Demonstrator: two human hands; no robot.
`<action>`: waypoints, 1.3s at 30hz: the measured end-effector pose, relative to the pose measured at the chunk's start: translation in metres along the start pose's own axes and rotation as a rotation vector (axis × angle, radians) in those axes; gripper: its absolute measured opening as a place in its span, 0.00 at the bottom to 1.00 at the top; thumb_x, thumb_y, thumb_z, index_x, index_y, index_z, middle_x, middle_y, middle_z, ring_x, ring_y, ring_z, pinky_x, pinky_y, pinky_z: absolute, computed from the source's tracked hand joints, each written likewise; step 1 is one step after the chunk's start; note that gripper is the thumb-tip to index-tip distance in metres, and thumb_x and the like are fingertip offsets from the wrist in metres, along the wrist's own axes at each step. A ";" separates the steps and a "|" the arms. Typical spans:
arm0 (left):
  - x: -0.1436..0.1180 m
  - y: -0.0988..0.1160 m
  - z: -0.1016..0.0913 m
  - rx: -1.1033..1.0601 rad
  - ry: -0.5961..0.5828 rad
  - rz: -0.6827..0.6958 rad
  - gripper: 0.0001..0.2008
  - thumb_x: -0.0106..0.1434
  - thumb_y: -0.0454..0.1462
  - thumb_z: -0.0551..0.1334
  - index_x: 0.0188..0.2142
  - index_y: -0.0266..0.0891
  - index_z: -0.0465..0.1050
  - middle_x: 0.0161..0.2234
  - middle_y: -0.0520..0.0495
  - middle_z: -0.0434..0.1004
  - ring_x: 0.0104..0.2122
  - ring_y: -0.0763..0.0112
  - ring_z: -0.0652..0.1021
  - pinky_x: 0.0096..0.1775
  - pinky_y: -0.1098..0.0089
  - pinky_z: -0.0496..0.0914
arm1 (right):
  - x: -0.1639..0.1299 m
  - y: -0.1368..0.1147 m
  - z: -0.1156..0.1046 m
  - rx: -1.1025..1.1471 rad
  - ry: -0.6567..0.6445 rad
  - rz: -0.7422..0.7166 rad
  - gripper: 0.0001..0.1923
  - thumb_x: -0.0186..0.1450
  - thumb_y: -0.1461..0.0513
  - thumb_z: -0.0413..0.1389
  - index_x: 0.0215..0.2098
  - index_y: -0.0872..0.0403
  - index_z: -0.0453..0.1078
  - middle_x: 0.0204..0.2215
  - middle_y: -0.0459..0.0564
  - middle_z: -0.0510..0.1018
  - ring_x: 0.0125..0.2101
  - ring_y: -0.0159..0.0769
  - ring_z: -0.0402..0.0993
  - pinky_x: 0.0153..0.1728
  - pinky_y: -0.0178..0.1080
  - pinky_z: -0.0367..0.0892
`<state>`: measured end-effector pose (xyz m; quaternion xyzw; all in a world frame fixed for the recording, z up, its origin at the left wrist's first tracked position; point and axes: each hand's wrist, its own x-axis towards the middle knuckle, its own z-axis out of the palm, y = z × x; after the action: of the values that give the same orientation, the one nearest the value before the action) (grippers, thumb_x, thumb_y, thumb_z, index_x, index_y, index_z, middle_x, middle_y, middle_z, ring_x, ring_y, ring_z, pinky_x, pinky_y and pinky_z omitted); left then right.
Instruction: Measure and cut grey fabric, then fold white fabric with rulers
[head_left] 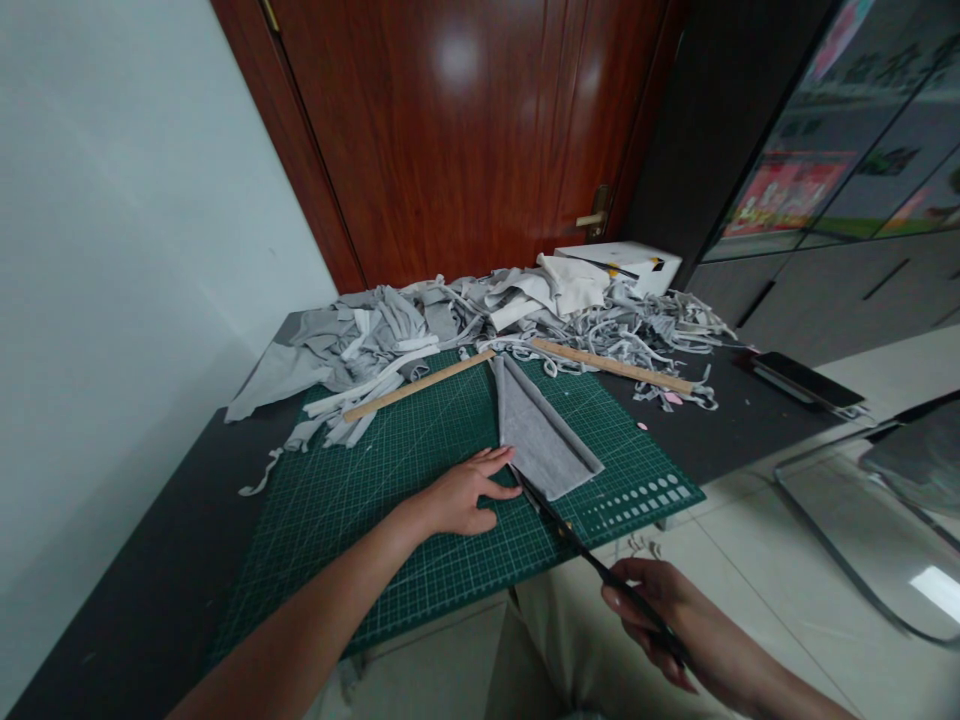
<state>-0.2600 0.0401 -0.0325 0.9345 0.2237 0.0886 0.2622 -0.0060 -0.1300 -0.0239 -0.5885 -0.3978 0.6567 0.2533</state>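
A folded grey cloth (541,432) lies on a green cutting mat (390,470). My left hand (466,493) rests flat on the mat, fingertips touching the cloth's near left edge. My right hand (660,612) grips the handles of black scissors (564,528), off the table's front edge. The blades reach up to the cloth's near edge beside my left fingers.
A heap of grey and white fabric strips (480,320) covers the back of the dark table (135,580). Two wooden rulers (416,387) (611,366) lie across the mat's far side. A white box (622,265) stands behind, a phone (799,378) at right, a chair (885,520) further right.
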 end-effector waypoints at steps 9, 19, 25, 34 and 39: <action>0.000 0.001 -0.001 -0.024 0.022 -0.009 0.31 0.48 0.28 0.60 0.53 0.48 0.71 0.66 0.54 0.39 0.65 0.57 0.49 0.63 0.54 0.45 | -0.002 -0.001 0.001 -0.020 0.011 0.015 0.21 0.56 0.45 0.56 0.31 0.53 0.61 0.14 0.35 0.60 0.11 0.21 0.53 0.10 0.27 0.47; -0.001 0.005 -0.002 -0.026 0.012 -0.043 0.33 0.47 0.26 0.60 0.53 0.48 0.71 0.67 0.54 0.34 0.65 0.55 0.49 0.63 0.56 0.46 | 0.000 0.001 0.003 0.024 0.016 0.018 0.21 0.55 0.46 0.58 0.30 0.54 0.62 0.14 0.35 0.60 0.10 0.20 0.52 0.09 0.27 0.47; -0.003 0.006 -0.002 -0.062 0.008 -0.075 0.32 0.48 0.27 0.60 0.54 0.47 0.71 0.67 0.56 0.30 0.64 0.53 0.51 0.62 0.61 0.50 | 0.002 0.002 0.002 0.073 -0.006 -0.005 0.25 0.54 0.41 0.58 0.30 0.54 0.61 0.13 0.35 0.61 0.10 0.20 0.51 0.09 0.27 0.46; -0.003 0.006 -0.002 -0.054 0.001 -0.090 0.33 0.47 0.26 0.60 0.54 0.48 0.70 0.67 0.57 0.29 0.65 0.55 0.49 0.62 0.62 0.49 | 0.010 -0.004 0.001 0.108 0.001 0.030 0.23 0.54 0.44 0.59 0.31 0.53 0.60 0.14 0.35 0.61 0.10 0.20 0.51 0.09 0.26 0.44; -0.003 0.008 -0.003 -0.046 -0.006 -0.106 0.33 0.48 0.26 0.61 0.54 0.48 0.70 0.67 0.57 0.30 0.64 0.54 0.48 0.62 0.61 0.49 | 0.012 -0.006 0.001 0.115 -0.015 0.011 0.22 0.55 0.45 0.59 0.30 0.52 0.59 0.15 0.35 0.61 0.11 0.19 0.51 0.09 0.26 0.45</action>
<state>-0.2602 0.0342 -0.0263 0.9153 0.2702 0.0770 0.2886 -0.0098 -0.1173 -0.0256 -0.5701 -0.3580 0.6844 0.2801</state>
